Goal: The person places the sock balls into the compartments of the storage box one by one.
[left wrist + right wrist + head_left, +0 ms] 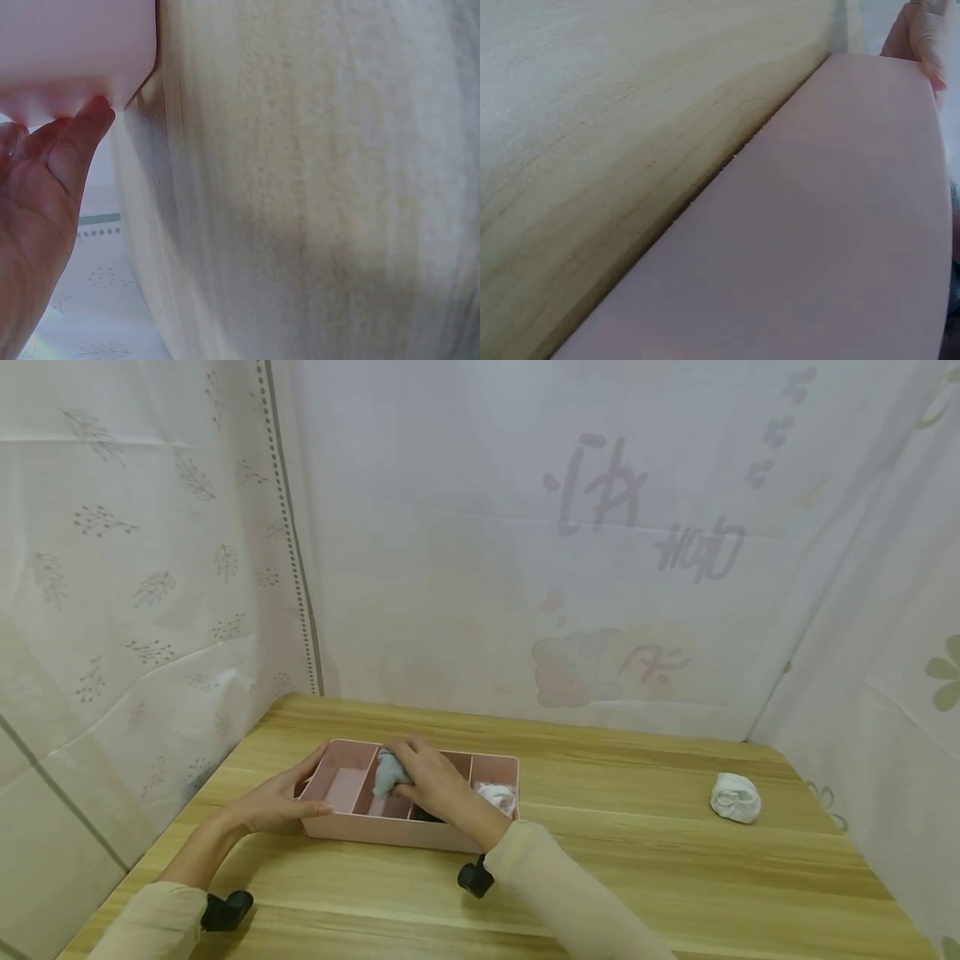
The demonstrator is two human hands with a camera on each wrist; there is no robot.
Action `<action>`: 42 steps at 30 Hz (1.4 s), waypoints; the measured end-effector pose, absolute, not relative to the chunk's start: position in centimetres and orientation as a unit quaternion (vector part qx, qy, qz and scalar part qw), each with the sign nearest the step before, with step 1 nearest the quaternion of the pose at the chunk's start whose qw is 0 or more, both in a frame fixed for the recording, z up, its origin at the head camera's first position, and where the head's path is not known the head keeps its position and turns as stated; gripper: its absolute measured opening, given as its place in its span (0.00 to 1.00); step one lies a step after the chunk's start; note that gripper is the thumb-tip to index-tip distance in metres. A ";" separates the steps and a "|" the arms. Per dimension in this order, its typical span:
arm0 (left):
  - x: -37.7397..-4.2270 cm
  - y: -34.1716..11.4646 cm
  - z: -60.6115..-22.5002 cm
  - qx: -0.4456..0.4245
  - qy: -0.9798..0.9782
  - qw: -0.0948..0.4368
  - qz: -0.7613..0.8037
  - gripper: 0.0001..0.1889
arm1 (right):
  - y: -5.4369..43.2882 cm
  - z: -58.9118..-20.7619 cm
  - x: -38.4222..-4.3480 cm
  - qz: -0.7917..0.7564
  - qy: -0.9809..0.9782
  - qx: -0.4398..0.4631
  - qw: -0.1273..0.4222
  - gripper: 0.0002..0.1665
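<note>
One white cloth bundle [497, 796] is already lodged in the rightmost compartment of the pink divided box [390, 832], a grey cloth bundle [390, 772] is being held at the second compartment from the left, and another white roll [735, 798] is left out on the wooden tabletop [637, 877]: partway through, it seems. The grey one is pinched in the bent fingers of the right hand [437, 778], back uppermost; the box's left end is gripped by the left hand [273, 802], thumb at the front.
</note>
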State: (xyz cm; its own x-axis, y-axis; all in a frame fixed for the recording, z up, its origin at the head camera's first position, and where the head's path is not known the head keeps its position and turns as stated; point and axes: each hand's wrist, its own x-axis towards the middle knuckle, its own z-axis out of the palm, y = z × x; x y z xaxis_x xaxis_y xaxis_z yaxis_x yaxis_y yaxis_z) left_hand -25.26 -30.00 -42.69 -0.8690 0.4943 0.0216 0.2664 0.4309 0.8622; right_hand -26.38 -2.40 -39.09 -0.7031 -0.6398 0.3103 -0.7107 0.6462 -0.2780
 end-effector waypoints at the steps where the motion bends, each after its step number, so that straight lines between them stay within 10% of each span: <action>1: -25.3 -30.0 -42.7 0.227 0.839 0.117 0.481 0.52 | -2.4 -39.2 -26.4 0.188 -0.904 0.374 0.092 0.34; 42: -25.1 -30.0 -42.8 0.216 0.830 0.122 0.499 0.52 | -4.4 -39.4 -26.1 -0.014 -0.926 0.375 0.037 0.23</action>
State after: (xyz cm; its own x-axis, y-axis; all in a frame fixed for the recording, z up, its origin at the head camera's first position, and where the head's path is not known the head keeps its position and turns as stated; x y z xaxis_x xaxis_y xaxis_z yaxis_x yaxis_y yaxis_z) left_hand -25.14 -29.97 -42.85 -0.8771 0.4802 0.0128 0.2367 0.4088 0.8814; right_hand -26.08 -4.39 -39.35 -0.7165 -0.6952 0.0583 -0.6932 0.7188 0.0527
